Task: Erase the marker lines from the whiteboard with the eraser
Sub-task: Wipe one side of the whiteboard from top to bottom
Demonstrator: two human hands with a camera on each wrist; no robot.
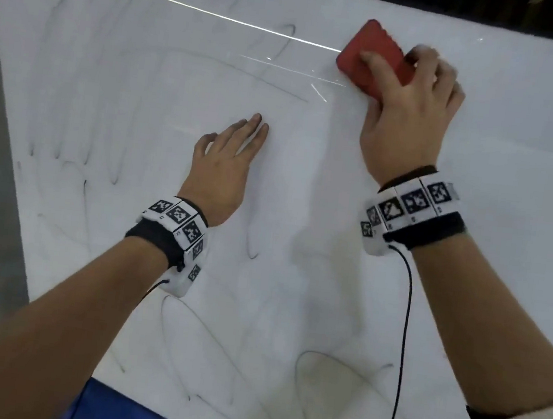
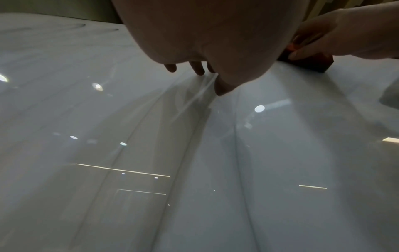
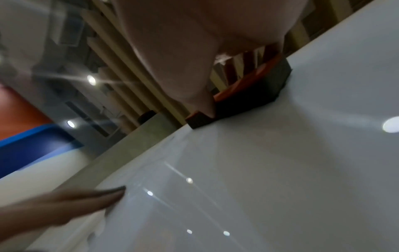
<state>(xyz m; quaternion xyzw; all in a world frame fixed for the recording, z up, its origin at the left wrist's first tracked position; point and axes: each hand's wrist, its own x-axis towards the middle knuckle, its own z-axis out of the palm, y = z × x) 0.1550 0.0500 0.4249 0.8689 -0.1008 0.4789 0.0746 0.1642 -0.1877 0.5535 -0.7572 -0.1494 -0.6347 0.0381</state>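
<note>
Smudged whiteboard (image 1: 305,185), red eraser (image 1: 372,53) gripped under right hand (image 1: 412,121)

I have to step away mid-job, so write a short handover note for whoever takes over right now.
Right hand grips the red eraser, pressed flat on the whiteboard near its far edge.
Left hand lies open, fingers flat on the board's middle, steadying it.
Done: the right side looks mostly clean.
Left: faint grey marker lines on the left side and looping ones along the near edge.
</note>
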